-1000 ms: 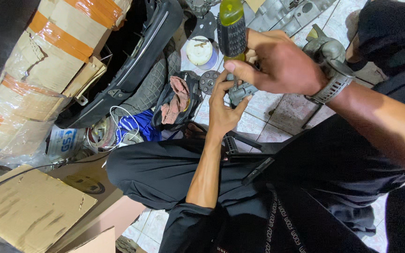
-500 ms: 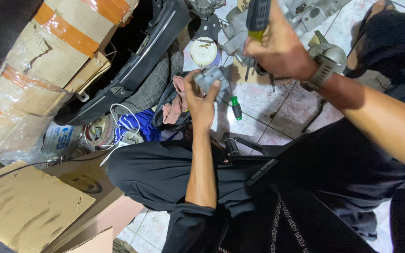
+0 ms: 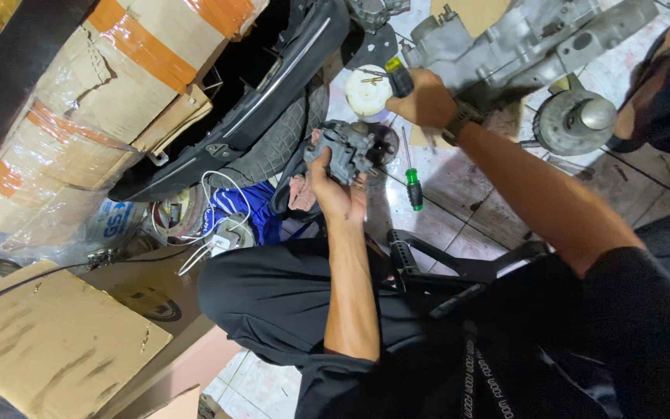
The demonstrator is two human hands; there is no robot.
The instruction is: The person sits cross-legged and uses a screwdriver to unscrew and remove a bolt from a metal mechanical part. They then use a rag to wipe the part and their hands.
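Reaching farther than half a second before, the right hand (image 3: 426,99) had carried its dark-handled tool (image 3: 398,76) out beside the white cap (image 3: 367,91), grip closed around it. The left hand (image 3: 336,194) kept clutching the grey carburetor (image 3: 348,151) above the tiled floor (image 3: 459,209), the green screwdriver (image 3: 413,188) lying just right.

Repair workshop: engine casing (image 3: 529,35), screwdriver (image 3: 413,188)

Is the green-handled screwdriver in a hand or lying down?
Lying down: the green-handled screwdriver rests flat on the tiled floor, apart from both hands.
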